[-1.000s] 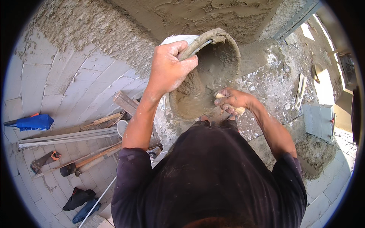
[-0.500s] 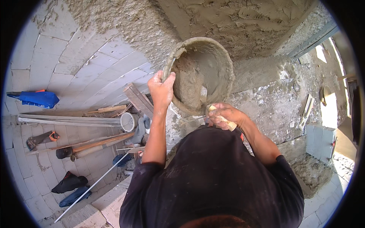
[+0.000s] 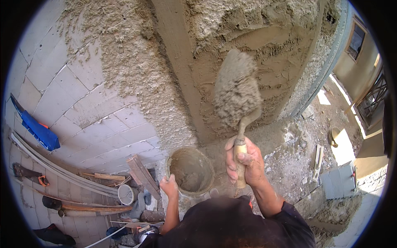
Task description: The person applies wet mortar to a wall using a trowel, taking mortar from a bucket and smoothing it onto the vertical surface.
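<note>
My right hand (image 3: 247,163) is wrapped round the wooden handle of a trowel (image 3: 249,118). A heap of wet grey mortar (image 3: 237,89) covers its blade, which is raised in front of the partly plastered wall (image 3: 281,62). My left hand (image 3: 169,186) grips the rim of a round bucket (image 3: 210,173) at its left side. Mortar coats the bucket's inside, and more lies at its bottom. Fresh brown mortar covers the wall in rough, uneven patches beside a smooth vertical strip (image 3: 175,53).
On the left is a bare block wall (image 3: 82,103) with a blue bag (image 3: 39,130). Below lie a handsaw (image 3: 31,173), long boards (image 3: 62,165) and a small white bucket (image 3: 126,194). A grey block (image 3: 338,182) and a level-like bar (image 3: 317,163) rest at the right.
The trowel has come up out of the bucket with mortar on it and swung toward the wall. The view has tilted up, and the bucket sits lower in it, still held by my left hand.
</note>
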`<state>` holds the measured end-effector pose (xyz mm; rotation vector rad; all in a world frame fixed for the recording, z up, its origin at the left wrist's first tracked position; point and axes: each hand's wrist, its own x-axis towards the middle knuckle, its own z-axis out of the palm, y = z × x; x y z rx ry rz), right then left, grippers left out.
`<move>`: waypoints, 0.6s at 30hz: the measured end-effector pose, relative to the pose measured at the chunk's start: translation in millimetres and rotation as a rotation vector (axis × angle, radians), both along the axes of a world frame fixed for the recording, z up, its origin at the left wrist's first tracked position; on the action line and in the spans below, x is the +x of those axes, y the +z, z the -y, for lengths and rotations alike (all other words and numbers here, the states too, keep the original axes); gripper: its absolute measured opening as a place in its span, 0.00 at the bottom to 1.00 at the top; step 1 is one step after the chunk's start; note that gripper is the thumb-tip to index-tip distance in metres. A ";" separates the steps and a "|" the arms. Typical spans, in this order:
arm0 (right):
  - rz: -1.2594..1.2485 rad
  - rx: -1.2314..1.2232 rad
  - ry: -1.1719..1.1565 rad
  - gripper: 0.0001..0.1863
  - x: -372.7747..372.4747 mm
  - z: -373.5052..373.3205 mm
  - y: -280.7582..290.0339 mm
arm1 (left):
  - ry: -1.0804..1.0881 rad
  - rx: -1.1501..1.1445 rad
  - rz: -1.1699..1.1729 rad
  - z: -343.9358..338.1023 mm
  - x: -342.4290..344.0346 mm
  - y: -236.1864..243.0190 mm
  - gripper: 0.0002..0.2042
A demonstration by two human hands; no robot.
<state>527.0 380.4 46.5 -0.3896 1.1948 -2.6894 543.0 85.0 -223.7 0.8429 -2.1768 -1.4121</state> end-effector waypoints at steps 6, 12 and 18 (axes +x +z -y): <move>-0.583 0.086 -1.015 0.16 -69.5 19.7 71.2 | 0.140 -0.028 -0.081 25.5 38.5 -4.4 0.10; -0.698 -0.064 -1.670 0.13 -165.1 21.4 72.1 | 0.371 -0.078 0.010 59.1 103.3 -6.8 0.07; -0.491 0.830 -1.607 0.13 -315.2 60.3 -0.5 | 0.434 -0.125 0.165 102.0 140.7 -67.8 0.08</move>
